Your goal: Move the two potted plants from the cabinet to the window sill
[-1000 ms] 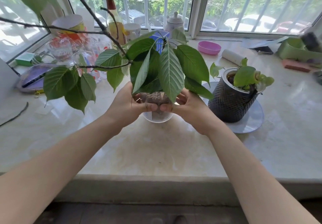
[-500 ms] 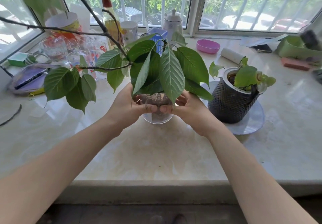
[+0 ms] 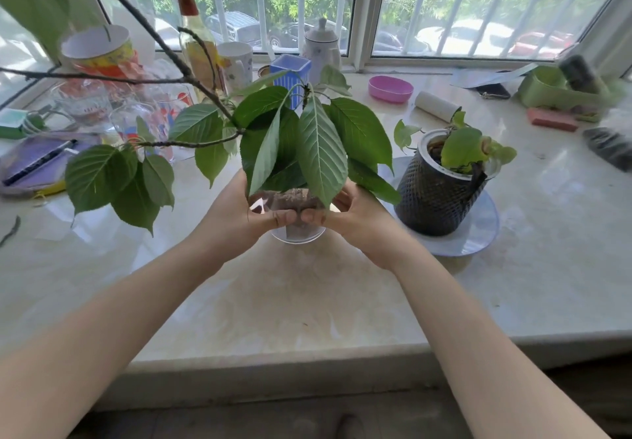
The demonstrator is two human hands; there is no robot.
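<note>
A leafy plant in a clear plastic pot (image 3: 298,233) stands on the marble window sill (image 3: 307,302), its long bare branches reaching up and to the left. My left hand (image 3: 236,214) and my right hand (image 3: 355,214) wrap around the pot from both sides, thumbs nearly touching at the front. Broad green leaves hide the pot's rim and my fingertips. To the right, a small plant in a dark mesh pot (image 3: 434,189) sits on a pale round plate (image 3: 478,233).
Clutter lines the back of the sill: a tall bottle (image 3: 195,38), a white mug (image 3: 236,66), a blue ribbed box (image 3: 290,72), a teapot (image 3: 321,48), a pink dish (image 3: 390,89), drinking glasses (image 3: 85,103) at left, a green container (image 3: 554,89) at right.
The view has shifted slightly nearer the sill. Both hands stay wrapped around the clear pot in the same spot.
</note>
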